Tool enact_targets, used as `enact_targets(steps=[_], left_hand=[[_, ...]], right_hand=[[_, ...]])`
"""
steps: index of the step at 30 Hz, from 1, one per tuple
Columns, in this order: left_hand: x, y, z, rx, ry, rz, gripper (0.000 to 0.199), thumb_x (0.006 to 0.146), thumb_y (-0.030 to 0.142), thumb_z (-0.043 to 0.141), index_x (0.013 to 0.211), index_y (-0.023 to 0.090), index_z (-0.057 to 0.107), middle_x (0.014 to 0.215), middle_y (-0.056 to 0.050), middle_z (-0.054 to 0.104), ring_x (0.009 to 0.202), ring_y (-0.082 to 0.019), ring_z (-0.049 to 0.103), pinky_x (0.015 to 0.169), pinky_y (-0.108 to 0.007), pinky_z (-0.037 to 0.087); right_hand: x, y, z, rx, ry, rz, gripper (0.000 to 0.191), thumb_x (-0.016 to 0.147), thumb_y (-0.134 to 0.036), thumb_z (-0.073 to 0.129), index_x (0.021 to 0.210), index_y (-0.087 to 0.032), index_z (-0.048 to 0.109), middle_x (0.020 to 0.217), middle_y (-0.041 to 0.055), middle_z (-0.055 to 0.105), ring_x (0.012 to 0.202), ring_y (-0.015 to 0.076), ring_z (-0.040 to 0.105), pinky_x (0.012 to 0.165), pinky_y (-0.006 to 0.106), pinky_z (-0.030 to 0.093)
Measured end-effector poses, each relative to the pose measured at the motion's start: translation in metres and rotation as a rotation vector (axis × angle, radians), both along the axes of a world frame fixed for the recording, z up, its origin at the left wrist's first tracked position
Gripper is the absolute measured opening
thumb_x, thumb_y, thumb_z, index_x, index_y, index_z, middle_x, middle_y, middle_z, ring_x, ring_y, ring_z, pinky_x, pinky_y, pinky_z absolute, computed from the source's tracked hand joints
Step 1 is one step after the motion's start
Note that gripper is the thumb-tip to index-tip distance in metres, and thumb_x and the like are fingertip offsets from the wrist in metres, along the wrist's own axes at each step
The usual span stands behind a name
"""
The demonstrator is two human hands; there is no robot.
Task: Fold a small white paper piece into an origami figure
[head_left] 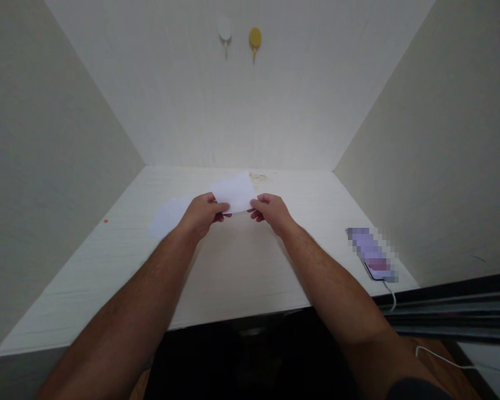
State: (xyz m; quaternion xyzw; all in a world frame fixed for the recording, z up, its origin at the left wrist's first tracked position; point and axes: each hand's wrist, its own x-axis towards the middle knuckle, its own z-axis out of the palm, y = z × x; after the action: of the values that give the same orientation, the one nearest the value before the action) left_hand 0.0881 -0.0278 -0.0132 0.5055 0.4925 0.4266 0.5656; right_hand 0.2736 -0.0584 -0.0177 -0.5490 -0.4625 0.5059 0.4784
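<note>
A small white sheet of paper (pixel 233 191) is held up a little above the white tabletop (pixel 241 261). My left hand (pixel 203 214) is closed on its left near corner, thumb on top and fingers underneath. At the right near corner, my right hand (pixel 270 210) pinches the same sheet between thumb and fingers. More white paper (pixel 166 215) lies flat on the tabletop to the left, partly hidden behind my left hand and wrist.
A phone (pixel 370 255) with a blurred-out screen and a white cable (pixel 392 297) lies on the right. Walls enclose the tabletop at the back and both sides. A white hook (pixel 224 30) and a yellow hook (pixel 255 39) are on the back wall. Brown specks mark the table's rear.
</note>
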Motion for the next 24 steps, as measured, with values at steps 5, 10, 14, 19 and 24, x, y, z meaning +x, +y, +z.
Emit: enact_targets(steps=[5,10,14,19,24], left_hand=[[-0.003,-0.009,-0.011,0.116,-0.035,0.063,0.023,0.064,0.033,0.074,0.061,0.017,0.057,0.056,0.0,0.056,0.048,-0.011,0.05,0.048,-0.025,0.04],[-0.001,-0.016,-0.008,0.127,-0.111,0.071,0.02,0.065,0.031,0.075,0.06,0.017,0.061,0.058,0.0,0.056,0.052,-0.012,0.051,0.052,-0.027,0.043],[0.001,-0.019,-0.005,0.113,-0.168,0.08,0.026,0.067,0.032,0.073,0.055,0.019,0.055,0.055,0.001,0.05,0.051,-0.011,0.047,0.05,-0.026,0.04],[-0.001,-0.019,0.0,0.11,-0.16,0.126,0.025,0.065,0.03,0.072,0.054,0.019,0.053,0.057,0.001,0.049,0.053,-0.011,0.046,0.051,-0.026,0.039],[0.0,-0.021,0.004,0.129,-0.109,0.127,0.026,0.066,0.033,0.068,0.053,0.02,0.05,0.056,0.0,0.047,0.052,-0.012,0.044,0.05,-0.027,0.038]], right_hand=[[0.003,-0.009,-0.015,0.055,0.038,0.017,0.021,0.072,-0.028,0.07,0.063,-0.017,0.054,0.051,-0.0008,0.063,0.04,0.0088,0.055,0.04,0.019,0.041],[0.007,-0.017,-0.013,0.056,0.131,0.056,0.029,0.066,-0.037,0.075,0.065,-0.018,0.052,0.053,0.0007,0.065,0.042,0.0109,0.058,0.041,0.021,0.043],[0.012,-0.018,-0.012,0.091,0.127,0.067,0.03,0.07,-0.043,0.072,0.066,-0.018,0.054,0.054,-0.0006,0.063,0.043,0.0106,0.057,0.043,0.022,0.045],[0.015,-0.015,-0.014,0.282,0.115,-0.047,0.024,0.077,-0.028,0.059,0.101,-0.022,0.061,0.078,-0.0015,0.066,0.055,0.0091,0.058,0.051,0.024,0.05],[0.017,-0.017,-0.015,0.493,-0.111,-0.008,0.045,0.077,-0.016,0.056,0.12,-0.028,0.054,0.12,0.0035,0.062,0.075,0.0094,0.061,0.061,0.023,0.053]])
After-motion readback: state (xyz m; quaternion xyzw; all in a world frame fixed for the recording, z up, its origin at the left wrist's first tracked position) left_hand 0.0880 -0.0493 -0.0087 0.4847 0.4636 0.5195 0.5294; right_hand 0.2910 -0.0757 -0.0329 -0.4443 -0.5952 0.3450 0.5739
